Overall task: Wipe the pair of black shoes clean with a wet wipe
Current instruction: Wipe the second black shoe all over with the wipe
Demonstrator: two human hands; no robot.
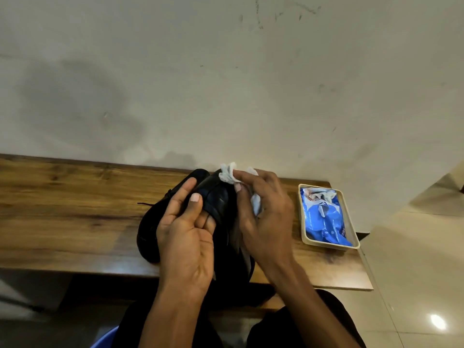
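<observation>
left hand point(185, 237) grips black shoe point(217, 197); right hand point(263, 212) clutches wet wipe point(227, 175) against it

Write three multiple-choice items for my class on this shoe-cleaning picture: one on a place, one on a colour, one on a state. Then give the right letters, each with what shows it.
1. Where does the blue wipe pack lie?
A. In a cream tray to the right of the shoes
B. On the floor
C. On top of a shoe

2. What colour is the wet wipe?
A. Yellow
B. White
C. Red

3. What is the left hand doing?
A. Resting flat on the bench
B. Reaching into the tray
C. Holding a black shoe

Key:
1 A: the pack sits inside the tray at the right end of the wooden bench.
2 B: the crumpled wipe in the right hand is white.
3 C: the left hand's fingers wrap the black shoe, thumb on top.
</observation>
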